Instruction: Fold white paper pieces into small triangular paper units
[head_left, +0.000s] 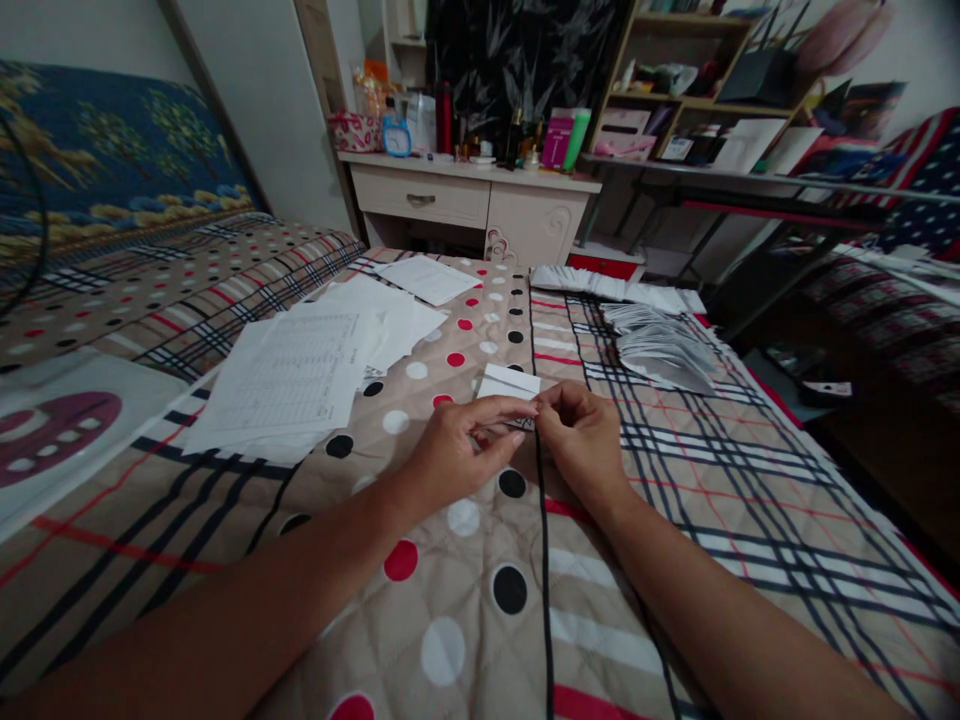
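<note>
My left hand is in the middle of the bed, thumb and index finger apart with a gap between them. Its index fingertip reaches the fingertips of my right hand. That right hand is closed in a pinch; whatever lies between the fingers is too small or hidden to name. Just beyond and partly beneath both hands is a small white piece of paper or card, with a grey band across it. Some dark marks show at its near edge between the hands, and the rest of it is covered.
Loose printed sheets overlap on the left, near a white plastic bag. On the right lie a fanned pile of paper slips and a long row of folded white paper. A dresser stands beyond the patterned bedspread.
</note>
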